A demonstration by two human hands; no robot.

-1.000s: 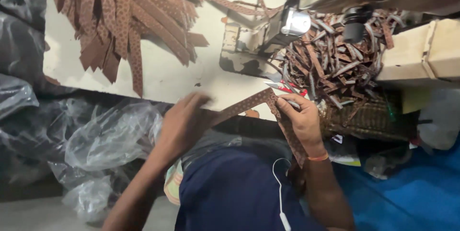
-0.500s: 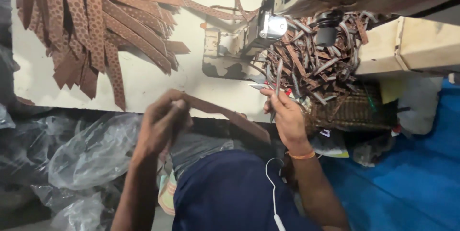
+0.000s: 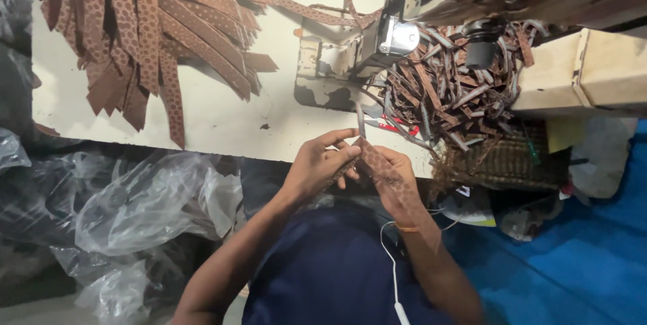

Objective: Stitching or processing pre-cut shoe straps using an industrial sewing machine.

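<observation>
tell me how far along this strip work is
Looks done: a fan of patterned brown strips lies flat on the cream table. In hand: the left hand and right hand together hold one brown patterned strip at the table edge, near the sewing machine. Seemingly left: a tangled heap of strips beside the machine. Which pile is finished is a guess.

Brown, dotted strips on cream
Brown perforated strap (image 3: 387, 173), matching dotted strips (image 3: 155, 35) (some plain brown), cream table (image 3: 222, 119), navy shirt (image 3: 330, 268), blue floor (image 3: 579, 264).
</observation>
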